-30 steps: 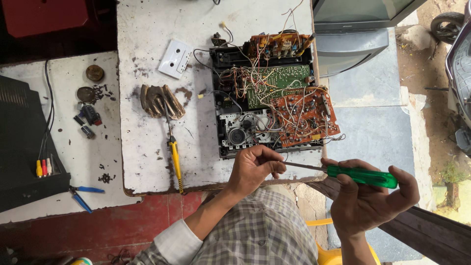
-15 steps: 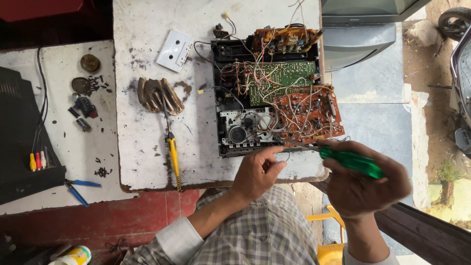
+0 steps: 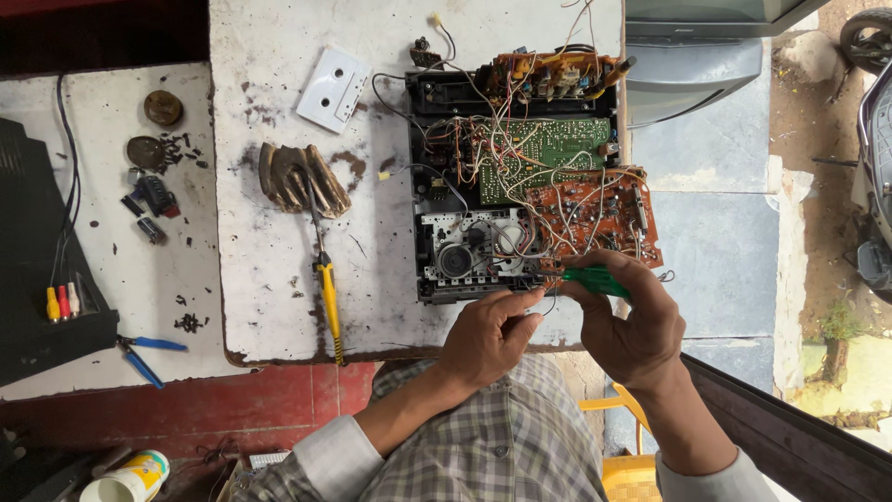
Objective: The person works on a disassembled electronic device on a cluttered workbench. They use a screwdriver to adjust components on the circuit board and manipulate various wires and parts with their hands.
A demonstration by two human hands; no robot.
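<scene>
Two hands: both are at the near edge of the open chassis (image 3: 520, 177), on the white table (image 3: 269, 307).
Right hand (image 3: 632, 321): fingers are clamped on the green screwdriver (image 3: 595, 279); its tip goes toward the lower corner of the brown board (image 3: 595, 214).
Left hand (image 3: 488, 335): fingers are together and pinch a thin wire (image 3: 550, 299) just beside the screwdriver tip.
Chassis: it lies flat, with a green board (image 3: 548, 153) in the middle and the tape mechanism (image 3: 469, 246) at its near left.
Left of chassis: a yellow tool (image 3: 328, 302), a white cassette (image 3: 333, 88), well apart from the hands.
Far left: blue pliers (image 3: 144, 353) near a black box (image 3: 28, 279).
</scene>
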